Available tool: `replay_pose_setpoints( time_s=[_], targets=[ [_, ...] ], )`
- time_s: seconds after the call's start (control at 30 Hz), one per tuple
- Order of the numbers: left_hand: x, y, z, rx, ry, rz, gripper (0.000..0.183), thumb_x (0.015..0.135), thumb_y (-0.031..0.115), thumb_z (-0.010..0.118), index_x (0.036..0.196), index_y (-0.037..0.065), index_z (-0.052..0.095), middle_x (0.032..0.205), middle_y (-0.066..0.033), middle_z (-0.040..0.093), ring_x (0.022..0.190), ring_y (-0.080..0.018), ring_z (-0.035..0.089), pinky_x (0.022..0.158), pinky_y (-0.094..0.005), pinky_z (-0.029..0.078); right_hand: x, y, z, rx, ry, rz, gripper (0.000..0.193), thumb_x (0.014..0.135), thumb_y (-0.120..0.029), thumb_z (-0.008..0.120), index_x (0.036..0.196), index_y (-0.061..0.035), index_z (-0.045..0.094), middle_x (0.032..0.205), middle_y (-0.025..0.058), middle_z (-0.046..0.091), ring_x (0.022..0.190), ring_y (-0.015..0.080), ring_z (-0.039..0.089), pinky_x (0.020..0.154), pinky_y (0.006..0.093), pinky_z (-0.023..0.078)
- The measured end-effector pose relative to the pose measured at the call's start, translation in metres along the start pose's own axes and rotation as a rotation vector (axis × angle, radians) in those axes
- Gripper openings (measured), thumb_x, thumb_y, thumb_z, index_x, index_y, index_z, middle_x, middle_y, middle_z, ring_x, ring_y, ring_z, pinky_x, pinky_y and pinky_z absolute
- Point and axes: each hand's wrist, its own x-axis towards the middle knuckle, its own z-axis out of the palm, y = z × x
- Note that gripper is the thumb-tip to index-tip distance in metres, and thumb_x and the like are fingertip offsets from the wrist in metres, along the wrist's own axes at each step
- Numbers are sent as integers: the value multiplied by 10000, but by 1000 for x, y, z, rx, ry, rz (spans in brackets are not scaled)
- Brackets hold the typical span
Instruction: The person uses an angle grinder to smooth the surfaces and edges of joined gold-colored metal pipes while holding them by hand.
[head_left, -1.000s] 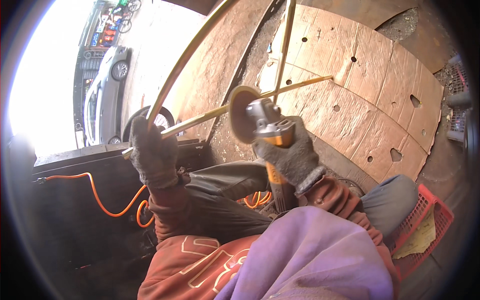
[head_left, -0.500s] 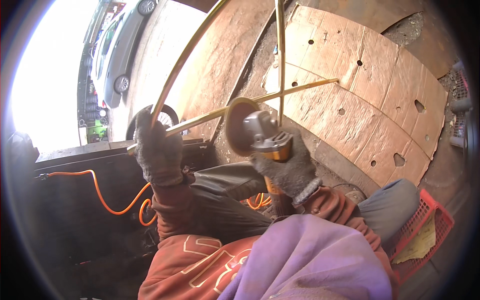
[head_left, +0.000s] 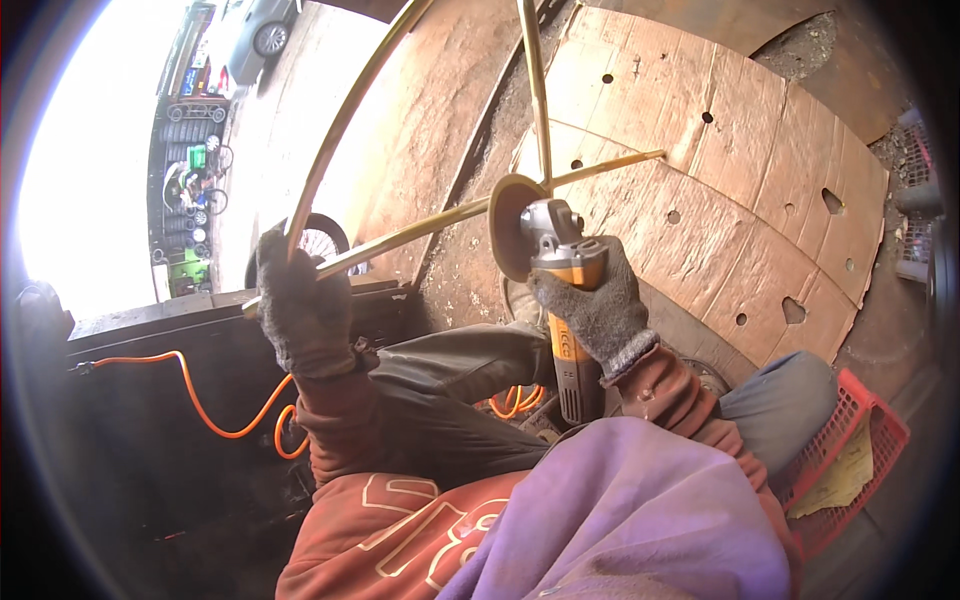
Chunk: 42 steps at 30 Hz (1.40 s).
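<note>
My left hand [head_left: 305, 310], in a dark grey knit glove, is closed around the joined ends of a brass-coloured metal frame. From there a curved rod [head_left: 345, 130] runs up, and a straight bar [head_left: 425, 232] slants away to the right. Another rod [head_left: 537, 95] meets that bar near its middle. In my gloved right hand [head_left: 600, 305] is an orange and grey angle grinder [head_left: 565, 340], gripped below its head. Its brown disc [head_left: 510, 225] stands beside the place where the rods meet; whether it touches them, I cannot tell.
A flattened cardboard sheet [head_left: 690, 190] with holes covers the floor ahead and right. Near my right knee sits a red plastic crate [head_left: 850, 450]. An orange cable [head_left: 237, 435] hangs across the dark panel on the left. Beyond that are a spoked wheel [head_left: 322, 240] and a car [head_left: 265, 40].
The grinder has shifted right and slightly up, bringing its disc nearer to the rods' meeting point. My left hand keeps its hold on the frame. The car has moved toward the top of the view.
</note>
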Motion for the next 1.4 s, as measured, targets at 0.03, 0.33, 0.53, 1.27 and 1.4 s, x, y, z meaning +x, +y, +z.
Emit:
replay_pose_setpoints(
  time_s=[0.03, 0.33, 0.53, 1.27, 1.4],
  targets=[
    [3, 0, -1, 72, 3, -16, 273, 1002, 254, 597, 1268, 203, 633, 641, 84, 502, 450, -52, 435, 427, -238, 478, -2, -13, 1, 42, -17, 27, 524, 777, -125, 858, 1144, -47, 493, 1006, 102, 656, 843, 151, 680, 696, 320, 600],
    [-5, -4, 5, 289, 86, 197, 255, 959, 67, 598, 1208, 15, 573, 898, -39, 583, 706, -75, 571, 573, -209, 522, -9, -8, -6, -3, -11, 41, 608, 745, -238, 875, 1162, -36, 481, 1017, 121, 664, 878, 189, 686, 718, 335, 595],
    [1, -12, -22, 493, 14, 389, 242, 980, 265, 625, 1199, 168, 661, 888, -86, 728, 816, -232, 736, 633, -411, 666, -30, -25, 0, -212, -55, -208, 570, 755, -149, 867, 1169, -42, 489, 1047, 103, 652, 908, 173, 674, 738, 330, 593],
    [-14, 2, -7, 1187, -194, 777, 322, 973, 126, 629, 1250, -20, 551, 1051, -107, 650, 932, -191, 656, 718, -333, 624, -26, -9, -11, -107, -15, -117, 616, 738, -297, 883, 1148, -31, 508, 1008, 143, 683, 891, 187, 696, 726, 341, 593],
    [-10, -2, -12, 1050, -205, 805, 335, 966, 121, 639, 1265, -3, 553, 1131, -126, 653, 987, -200, 661, 804, -309, 606, -15, -20, -17, 12, 23, 4, 512, 791, -105, 836, 1167, -50, 493, 982, 100, 664, 804, 158, 685, 677, 293, 592]
  ],
)
